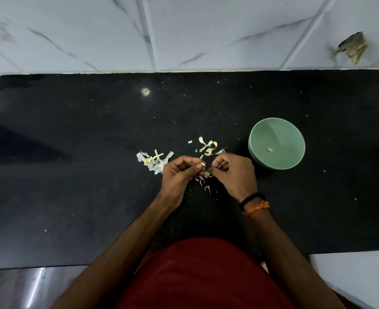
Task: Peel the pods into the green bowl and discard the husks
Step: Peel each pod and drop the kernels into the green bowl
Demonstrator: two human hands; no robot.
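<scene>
Pale garlic pod (202,164): pinched at left hand (179,172) fingertips, left of round green bowl (295,139). Right hand (233,172) nips husk beside it. Bowl nearer right hand. One peeled clove (269,149) inside. Papery husks (155,160) farther left.

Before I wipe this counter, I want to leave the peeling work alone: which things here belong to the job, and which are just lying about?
Part of the job:
- left hand and right hand, both pinching a pod
- green bowl holding one peeled piece
- loose pods behind the hands
- husks by the left hand

Lying about:
- dried scrap on the tiles
</scene>
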